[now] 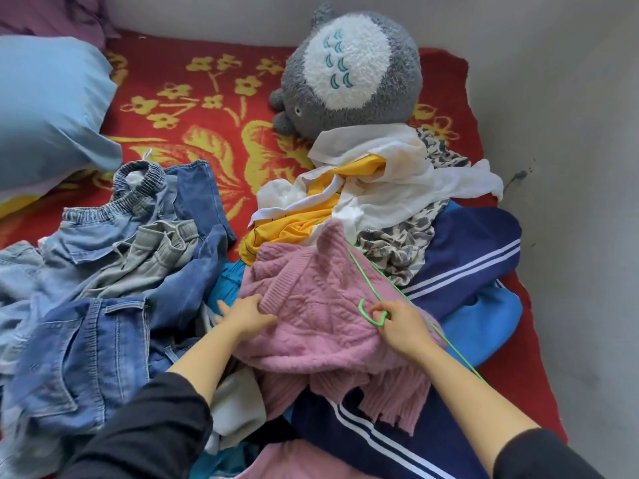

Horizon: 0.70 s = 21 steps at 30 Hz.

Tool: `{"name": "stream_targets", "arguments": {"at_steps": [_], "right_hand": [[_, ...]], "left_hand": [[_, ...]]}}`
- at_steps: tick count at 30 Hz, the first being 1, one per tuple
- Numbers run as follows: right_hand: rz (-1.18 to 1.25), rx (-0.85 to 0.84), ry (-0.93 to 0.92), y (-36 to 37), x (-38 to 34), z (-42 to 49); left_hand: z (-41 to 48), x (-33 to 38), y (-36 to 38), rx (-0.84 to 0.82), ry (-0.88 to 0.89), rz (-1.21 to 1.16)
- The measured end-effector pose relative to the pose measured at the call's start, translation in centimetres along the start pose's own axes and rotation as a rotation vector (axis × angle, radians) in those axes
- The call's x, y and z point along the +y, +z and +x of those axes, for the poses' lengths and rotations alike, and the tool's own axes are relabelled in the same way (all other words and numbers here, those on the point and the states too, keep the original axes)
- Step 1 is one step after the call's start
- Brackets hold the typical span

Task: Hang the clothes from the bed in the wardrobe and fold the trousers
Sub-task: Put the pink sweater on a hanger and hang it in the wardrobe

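A pink knitted sweater [311, 305] lies on top of the clothes pile in the middle of the bed. My left hand [247, 314] grips its ribbed neck edge. My right hand [397, 324] pinches the hook of a thin green wire hanger [370, 288], whose wires run across the sweater and partly under it. Several denim trousers [103, 271] lie heaped on the left. A white and yellow garment [363, 181], a patterned one [401, 247] and a navy jacket with white stripes [473, 257] lie behind and to the right.
A grey plush toy [349, 70] sits at the back of the red and yellow bedspread [193, 108]. A light blue pillow [48, 108] lies at the left. The grey wall [570, 167] borders the bed on the right. The wardrobe is out of view.
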State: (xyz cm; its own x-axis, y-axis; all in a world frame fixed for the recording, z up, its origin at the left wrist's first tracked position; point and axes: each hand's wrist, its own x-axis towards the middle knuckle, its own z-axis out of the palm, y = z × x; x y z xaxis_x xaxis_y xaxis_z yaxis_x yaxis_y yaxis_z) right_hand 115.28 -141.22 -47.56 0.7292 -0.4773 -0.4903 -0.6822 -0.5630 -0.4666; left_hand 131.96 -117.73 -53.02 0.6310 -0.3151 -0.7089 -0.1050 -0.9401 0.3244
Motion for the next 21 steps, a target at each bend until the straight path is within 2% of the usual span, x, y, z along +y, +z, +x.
{"name": "stream_targets", "arguments": {"at_steps": [4, 7, 9, 12, 17, 19, 21], "right_hand": [[0.095, 0.032, 0.028, -0.4, -1.2, -0.4], [0.193, 0.047, 0.022, -0.3, -2.7, -0.9], [0.287, 0.033, 0.011, -0.1, -3.5, -1.6], [0.345, -0.052, 0.004, 0.4, -4.4, -2.9], [0.549, -0.095, 0.065, 0.9, -4.2, -4.4], [0.51, -0.09, 0.078, 0.5, -3.6, -4.8], [0.437, -0.069, 0.071, 0.1, -3.2, -5.3]], "left_hand": [[-3.9, 0.9, 1.1, 0.179, 0.27, -0.209], [-7.1, 2.6, 1.6, 0.055, 0.342, -0.536], [-8.5, 3.3, 2.0, -0.055, 0.304, -0.786], [-10.0, 4.9, 2.4, -0.198, 0.129, -1.139], [-11.7, 6.9, 3.2, -0.439, -0.005, -1.588], [-12.0, 6.9, 3.8, -0.533, -0.029, -1.662], [-11.8, 6.8, 3.8, -0.47, -0.021, -1.532]]}}
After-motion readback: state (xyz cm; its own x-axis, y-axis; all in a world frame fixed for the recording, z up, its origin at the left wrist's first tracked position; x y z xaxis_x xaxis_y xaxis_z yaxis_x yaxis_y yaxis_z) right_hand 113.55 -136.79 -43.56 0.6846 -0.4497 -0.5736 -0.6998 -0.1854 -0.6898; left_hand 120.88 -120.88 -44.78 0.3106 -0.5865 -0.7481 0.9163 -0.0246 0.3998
